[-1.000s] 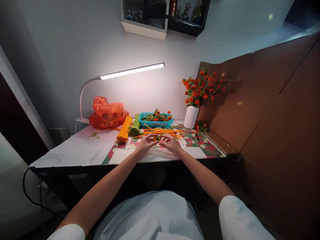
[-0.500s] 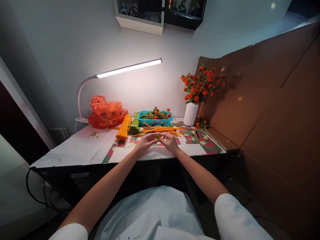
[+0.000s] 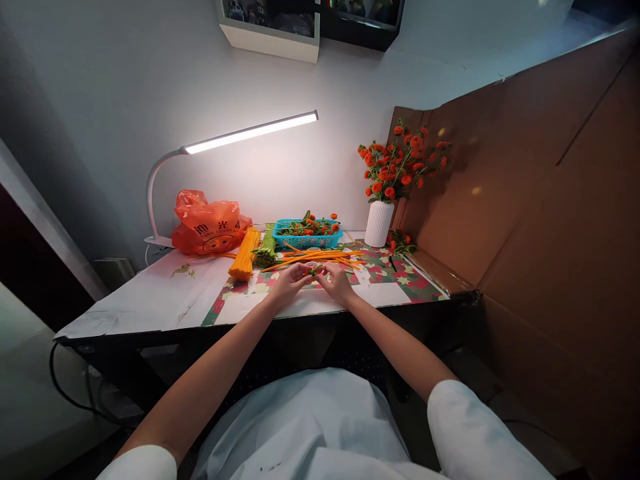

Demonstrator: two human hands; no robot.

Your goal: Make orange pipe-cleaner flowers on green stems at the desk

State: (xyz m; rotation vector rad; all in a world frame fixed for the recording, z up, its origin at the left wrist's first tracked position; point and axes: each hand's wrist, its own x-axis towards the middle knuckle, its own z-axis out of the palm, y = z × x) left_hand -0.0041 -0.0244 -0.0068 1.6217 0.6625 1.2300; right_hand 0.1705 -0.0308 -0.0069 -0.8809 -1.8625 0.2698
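Close together above the front of the table, my left hand (image 3: pixel 289 281) and my right hand (image 3: pixel 336 283) pinch a small green pipe-cleaner piece (image 3: pixel 314 271) between their fingertips. Its exact shape is too small to make out, and the fingers partly cover it. Just beyond the hands lie loose orange pipe cleaners (image 3: pixel 320 256). To the left of them are a thick orange pipe-cleaner bundle (image 3: pixel 245 257) and a green pipe-cleaner bundle (image 3: pixel 267 249).
A blue basket (image 3: pixel 309 241) behind holds red-orange flowers with green stems. Similar flowers fill a white ribbed vase (image 3: pixel 379 224) at the right, beside a cardboard sheet (image 3: pixel 530 187). A red plastic bag (image 3: pixel 211 223) and a lit desk lamp (image 3: pixel 250 132) stand at the left.
The whole view has shifted slightly, so things sit a little further left and higher. Both hands keep their pinch on the green piece, with the fingertips slightly rearranged.
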